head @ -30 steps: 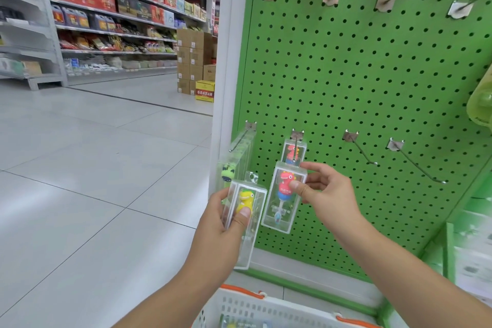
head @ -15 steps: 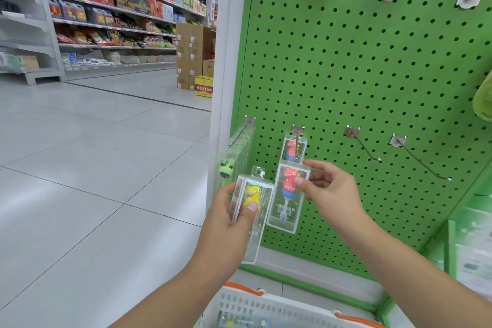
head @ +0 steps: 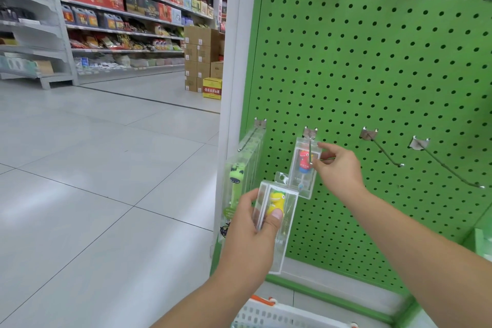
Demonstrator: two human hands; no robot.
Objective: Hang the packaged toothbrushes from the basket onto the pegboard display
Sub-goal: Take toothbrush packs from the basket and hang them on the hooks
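Green perforated pegboard (head: pixel 372 88), grey tiled shop aisle (head: pixel 93 168). Your right hand (head: pixel 339 168) pinches the clear red-dinosaur toothbrush pack (head: pixel 303 168) on its hook; your left hand (head: pixel 255 224) grips the yellow-dinosaur pack (head: pixel 278 210) below.

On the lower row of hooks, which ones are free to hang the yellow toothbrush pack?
Free: the two bare hooks right of the right hand. Crowded: the leftmost hook holds green packs, and the next carries the red pack.
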